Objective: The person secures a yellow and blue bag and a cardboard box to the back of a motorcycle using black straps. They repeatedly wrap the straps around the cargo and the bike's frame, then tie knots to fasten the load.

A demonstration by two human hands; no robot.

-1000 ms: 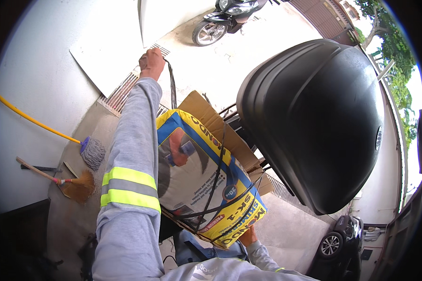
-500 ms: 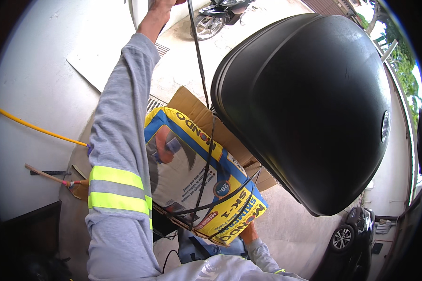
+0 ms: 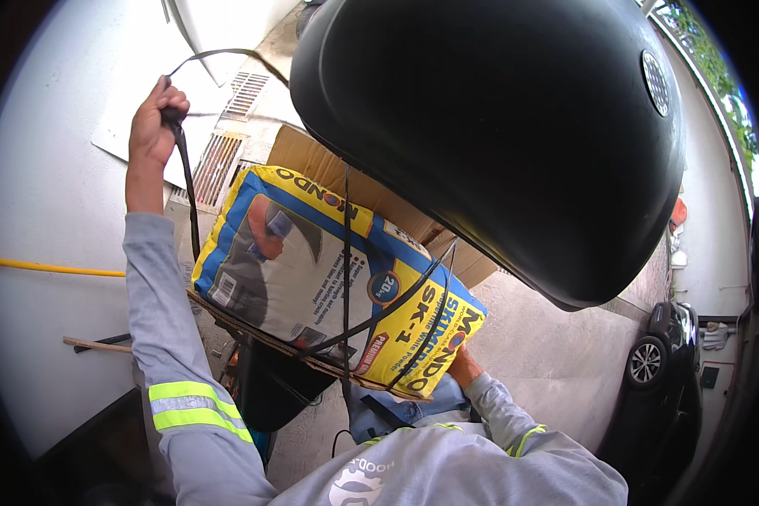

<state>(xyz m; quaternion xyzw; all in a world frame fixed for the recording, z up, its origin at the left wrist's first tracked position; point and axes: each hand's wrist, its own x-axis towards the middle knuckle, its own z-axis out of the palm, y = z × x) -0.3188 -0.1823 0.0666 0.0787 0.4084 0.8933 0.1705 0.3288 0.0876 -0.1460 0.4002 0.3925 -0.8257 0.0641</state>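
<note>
My left hand (image 3: 156, 126) is raised at the upper left, its fist closed round a black strap (image 3: 185, 181). One length of the strap hangs down beside the bag, and another arcs over toward the black box. A yellow, blue and grey bag of powder (image 3: 312, 253) lies tilted in front of me, with thin black straps crossing its face. My right hand (image 3: 464, 368) is at the bag's lower right corner; its fingers are hidden behind the bag. Flattened brown cardboard (image 3: 299, 156) sticks out behind the bag.
A large black hard-shell box (image 3: 481, 143) overhangs the bag at the upper right. A black car (image 3: 662, 371) stands at the right. Metal floor grates (image 3: 215, 164) lie beyond my left hand. At the left, a yellow pole (image 3: 51, 265) crosses the white wall (image 3: 42, 185).
My left hand has swung left and down, pulling the strap with it. In the picture, the black box and the bag have shifted left and up. My right hand stays at the bag's corner.
</note>
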